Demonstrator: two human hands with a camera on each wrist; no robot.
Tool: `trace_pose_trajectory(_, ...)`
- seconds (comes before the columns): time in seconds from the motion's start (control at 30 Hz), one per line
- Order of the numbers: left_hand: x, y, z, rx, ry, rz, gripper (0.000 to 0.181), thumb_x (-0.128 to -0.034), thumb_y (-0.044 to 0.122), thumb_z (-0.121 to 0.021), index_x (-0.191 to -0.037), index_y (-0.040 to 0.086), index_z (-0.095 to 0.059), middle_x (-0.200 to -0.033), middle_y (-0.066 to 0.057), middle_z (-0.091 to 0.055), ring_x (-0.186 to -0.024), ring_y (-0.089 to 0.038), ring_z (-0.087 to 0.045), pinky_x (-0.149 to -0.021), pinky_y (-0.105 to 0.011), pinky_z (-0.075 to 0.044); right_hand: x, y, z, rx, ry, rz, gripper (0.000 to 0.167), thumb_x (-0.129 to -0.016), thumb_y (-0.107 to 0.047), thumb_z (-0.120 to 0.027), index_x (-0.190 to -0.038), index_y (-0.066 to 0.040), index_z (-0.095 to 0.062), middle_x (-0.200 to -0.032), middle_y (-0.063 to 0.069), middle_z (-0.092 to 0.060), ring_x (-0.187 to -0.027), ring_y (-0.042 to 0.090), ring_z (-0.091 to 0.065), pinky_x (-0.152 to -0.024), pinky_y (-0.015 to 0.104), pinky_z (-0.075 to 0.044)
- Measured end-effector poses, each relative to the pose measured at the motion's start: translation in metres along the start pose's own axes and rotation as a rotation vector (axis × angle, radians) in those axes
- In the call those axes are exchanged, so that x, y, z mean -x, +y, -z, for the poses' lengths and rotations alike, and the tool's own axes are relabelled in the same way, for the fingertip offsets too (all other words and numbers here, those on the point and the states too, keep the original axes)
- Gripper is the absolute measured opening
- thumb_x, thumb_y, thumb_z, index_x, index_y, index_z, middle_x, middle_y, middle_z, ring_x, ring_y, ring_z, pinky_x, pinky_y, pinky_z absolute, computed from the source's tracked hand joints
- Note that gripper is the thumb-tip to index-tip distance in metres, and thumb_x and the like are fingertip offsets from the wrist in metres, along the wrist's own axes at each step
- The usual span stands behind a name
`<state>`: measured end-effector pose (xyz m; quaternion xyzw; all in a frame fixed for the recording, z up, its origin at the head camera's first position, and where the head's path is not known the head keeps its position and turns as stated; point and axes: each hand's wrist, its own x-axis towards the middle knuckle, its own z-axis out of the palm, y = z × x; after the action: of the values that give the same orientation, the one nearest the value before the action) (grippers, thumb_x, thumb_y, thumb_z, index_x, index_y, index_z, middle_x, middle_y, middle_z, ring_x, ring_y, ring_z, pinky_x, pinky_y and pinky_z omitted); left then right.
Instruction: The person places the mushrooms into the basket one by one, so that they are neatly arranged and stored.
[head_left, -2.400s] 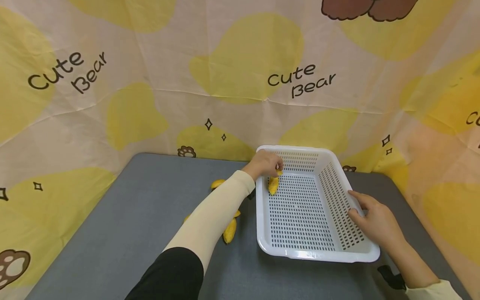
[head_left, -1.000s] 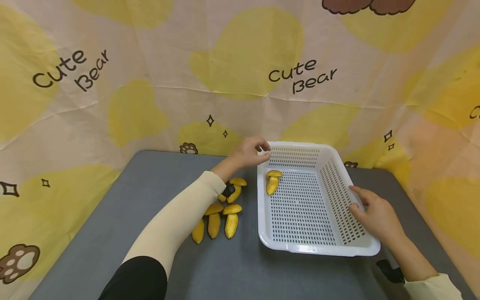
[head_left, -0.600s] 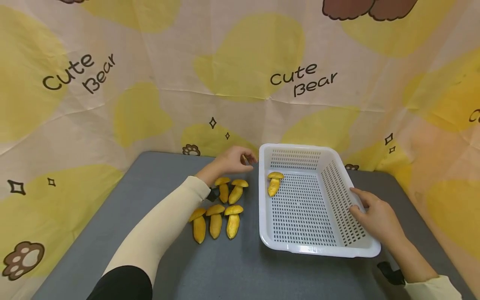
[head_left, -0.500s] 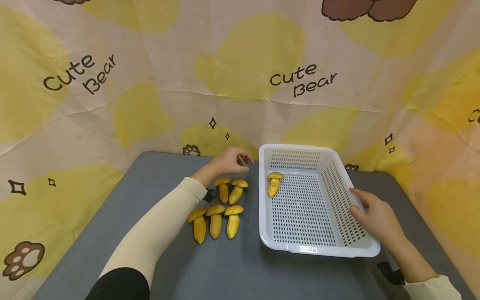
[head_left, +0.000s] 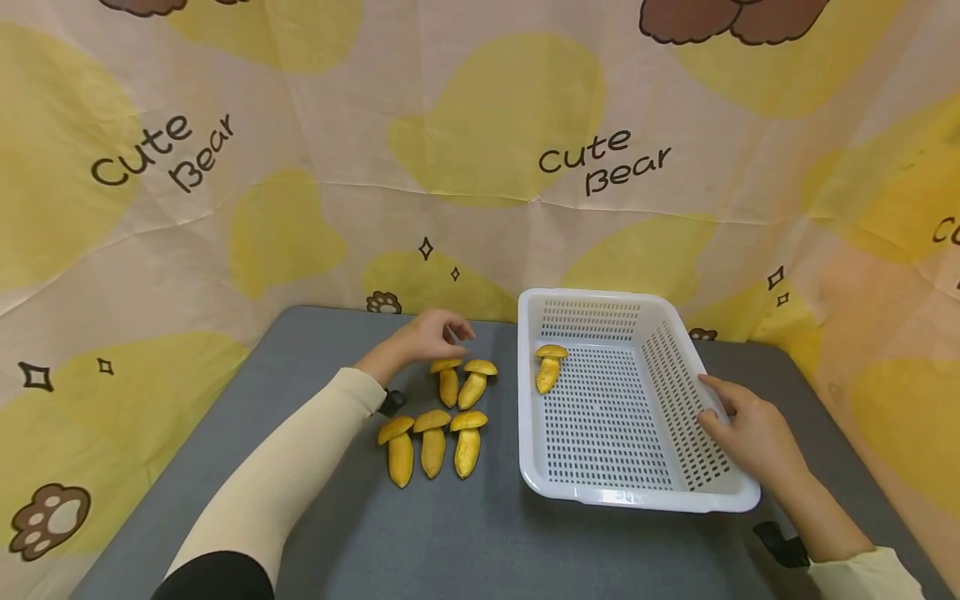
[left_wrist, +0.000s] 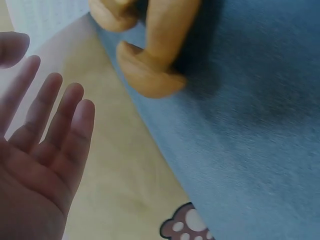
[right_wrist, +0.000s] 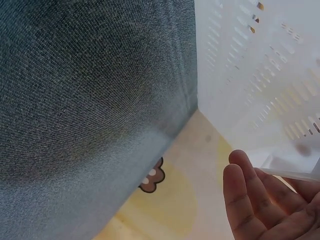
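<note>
In the head view my left hand (head_left: 431, 335) is above the back row of yellow mushrooms, near the left one (head_left: 447, 387), fingers loosely bent and holding nothing. Beside that mushroom lies another (head_left: 475, 385). Three more form the front row: left (head_left: 401, 454), middle (head_left: 432, 446) and right (head_left: 467, 446). One mushroom (head_left: 548, 372) lies inside the white basket (head_left: 637, 498). My right hand (head_left: 757, 437) holds the basket's right rim between thumb and fingers. The left wrist view shows my left hand (left_wrist: 45, 150) with its fingers extended, beside a mushroom cap (left_wrist: 147, 75). The right wrist view shows my right hand (right_wrist: 275, 205) at the rim.
A grey table (head_left: 465, 550) carries everything. Behind it hangs a patterned cloth (head_left: 480, 225) with yellow patches and lettering, close to the table's back edge. Black bands circle both wrists.
My left hand let go of a mushroom inside the basket and moved left, out over the back row on the table. My right hand stays at the basket's rim.
</note>
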<state>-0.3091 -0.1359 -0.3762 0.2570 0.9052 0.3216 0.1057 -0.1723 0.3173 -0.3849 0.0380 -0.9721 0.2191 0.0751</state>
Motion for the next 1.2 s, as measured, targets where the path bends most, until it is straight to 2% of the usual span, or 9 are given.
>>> trace_pose_trajectory(0.23,0.006,-0.014,-0.003,-0.022,-0.03,0.046,0.032,-0.0882,0.017,-0.065,-0.119,0.007,-0.066,-0.124,-0.013,-0.063,-0.109,-0.032,-0.061,-0.09,-0.042,-0.053,-0.001,0.0,0.001,0.002,-0.002,0.0,0.054,-0.089,-0.017,-0.058,-0.138,0.004,-0.048,-0.124,0.033,-0.054,-0.065,0.021,-0.064,-0.053,0.03,-0.052)
trace_pose_trajectory(0.53,0.008,-0.028,-0.008,-0.068,-0.045,0.112,0.03,-0.0869,0.02,-0.066,-0.116,0.012,-0.068,-0.12,-0.007,-0.065,-0.111,-0.029,-0.062,-0.087,-0.041,-0.054,-0.002,-0.002,0.001,-0.008,0.0,-0.001,0.053,-0.09,-0.017,-0.058,-0.138,0.004,-0.048,-0.123,0.033,-0.054,-0.064,0.019,-0.064,-0.054,0.032,-0.053)
trace_pose_trajectory(0.83,0.009,-0.036,-0.011,-0.055,-0.065,0.167,0.031,-0.0871,0.022,-0.065,-0.117,0.017,-0.068,-0.123,-0.008,-0.064,-0.114,-0.028,-0.061,-0.087,-0.039,-0.054,-0.002,-0.004,0.002,-0.012,-0.012,-0.016,0.054,-0.09,-0.018,-0.057,-0.139,0.003,-0.047,-0.122,0.033,-0.055,-0.063,0.018,-0.064,-0.052,0.031,-0.053)
trace_pose_trajectory(1.2,0.007,-0.039,-0.014,-0.037,-0.086,0.182,0.034,-0.0894,0.021,-0.064,-0.122,0.015,-0.066,-0.125,-0.007,-0.064,-0.12,-0.028,-0.057,-0.093,-0.041,-0.051,0.002,-0.005,0.003,-0.029,-0.03,-0.034,0.054,-0.091,-0.017,-0.055,-0.14,0.003,-0.046,-0.119,0.033,-0.055,-0.061,0.017,-0.064,-0.049,0.028,-0.052)
